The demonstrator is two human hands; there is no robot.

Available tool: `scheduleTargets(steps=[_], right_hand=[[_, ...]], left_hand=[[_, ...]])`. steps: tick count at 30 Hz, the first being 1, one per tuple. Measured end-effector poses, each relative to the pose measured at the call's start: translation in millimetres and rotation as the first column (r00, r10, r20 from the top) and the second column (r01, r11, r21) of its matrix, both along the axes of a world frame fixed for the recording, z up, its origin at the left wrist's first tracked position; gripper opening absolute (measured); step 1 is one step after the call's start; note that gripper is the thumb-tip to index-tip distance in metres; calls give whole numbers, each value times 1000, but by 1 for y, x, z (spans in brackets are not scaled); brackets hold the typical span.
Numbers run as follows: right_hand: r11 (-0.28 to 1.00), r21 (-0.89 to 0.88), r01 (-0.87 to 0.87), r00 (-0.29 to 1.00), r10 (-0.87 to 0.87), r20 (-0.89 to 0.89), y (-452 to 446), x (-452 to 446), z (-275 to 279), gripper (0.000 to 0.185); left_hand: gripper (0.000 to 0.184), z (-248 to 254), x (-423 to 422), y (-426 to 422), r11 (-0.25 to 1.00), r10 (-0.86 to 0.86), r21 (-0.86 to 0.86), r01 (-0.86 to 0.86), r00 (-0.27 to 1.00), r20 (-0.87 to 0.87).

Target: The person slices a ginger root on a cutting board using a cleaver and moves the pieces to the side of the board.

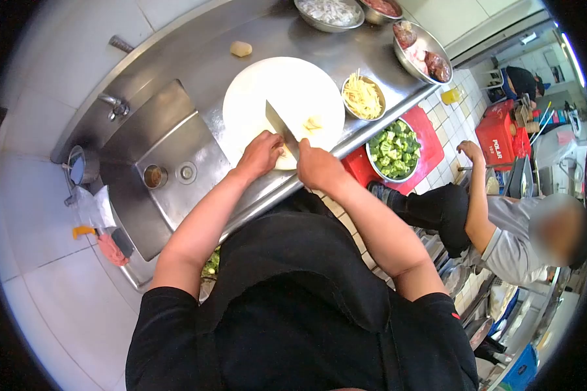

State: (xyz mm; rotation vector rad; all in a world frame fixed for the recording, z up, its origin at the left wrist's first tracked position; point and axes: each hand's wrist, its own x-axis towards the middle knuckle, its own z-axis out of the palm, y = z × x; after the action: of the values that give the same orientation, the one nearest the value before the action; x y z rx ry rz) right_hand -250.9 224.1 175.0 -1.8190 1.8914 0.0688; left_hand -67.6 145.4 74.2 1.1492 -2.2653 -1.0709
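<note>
My right hand (319, 168) is closed around the handle of a cleaver (280, 124), whose broad blade stands on edge over a round white cutting board (248, 98). On the blade's left side, my left hand (261, 154) has its fingers curled down on a pale vegetable piece (283, 158), mostly hidden by the fingers and blade. Several pale yellow slices (313, 124) lie on the board to the right of the blade. Beyond the board, a peeled potato-like lump (240, 49) rests on the steel counter. A bowl of pale yellow strips (362, 96) sits right of the board.
A steel sink (143, 146) lies to the left. Bowls of white strips (329, 12) and of meat (426, 55) stand at the back. Broccoli (394, 150) fills a bowl below the counter edge on a red surface (434, 135). Another person (502, 228) is at the right.
</note>
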Motion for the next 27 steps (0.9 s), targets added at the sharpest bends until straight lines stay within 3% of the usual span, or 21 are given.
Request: scheduleTargets(steps=[4, 7, 9, 11, 14, 21, 23, 25, 27], right_hand=[[998, 57, -25, 1000, 25, -6, 15, 1, 10, 23], [998, 56, 13, 1000, -13, -6, 38, 4, -22, 20], [984, -179, -11, 1000, 14, 14, 38, -2, -53, 22], [988, -156, 8, 999, -1, 47, 15, -3, -23, 22], [996, 83, -30, 999, 30, 12, 1, 1, 23, 27], [997, 19, 81, 997, -81, 7, 38, 10, -22, 21], [998, -34, 47, 997, -45, 54, 16, 6, -15, 21], [999, 22, 32, 999, -32, 26, 0, 9, 15, 21], [993, 117, -12, 1000, 12, 1, -2, 10, 35, 22]], left_hand=[[22, -1, 1, -3, 1000, -21, -13, 21, 1000, -10], [19, 5, 2, 0, 1000, -26, 6, 26, 1000, -15], [20, 6, 3, 1, 999, -50, 13, 50, 999, 1], [21, 4, 4, 2, 999, -46, 25, 46, 999, -3], [22, -2, 3, 1, 999, -25, 20, 25, 1000, -8], [20, 1, 4, 4, 1000, -10, 19, 10, 1000, -21], [20, -5, 6, 8, 1000, -21, 12, 21, 1000, -22], [20, -17, 7, 5, 996, -33, -86, 26, 996, -83], [21, -13, 8, 6, 997, -29, -73, 22, 995, -95]])
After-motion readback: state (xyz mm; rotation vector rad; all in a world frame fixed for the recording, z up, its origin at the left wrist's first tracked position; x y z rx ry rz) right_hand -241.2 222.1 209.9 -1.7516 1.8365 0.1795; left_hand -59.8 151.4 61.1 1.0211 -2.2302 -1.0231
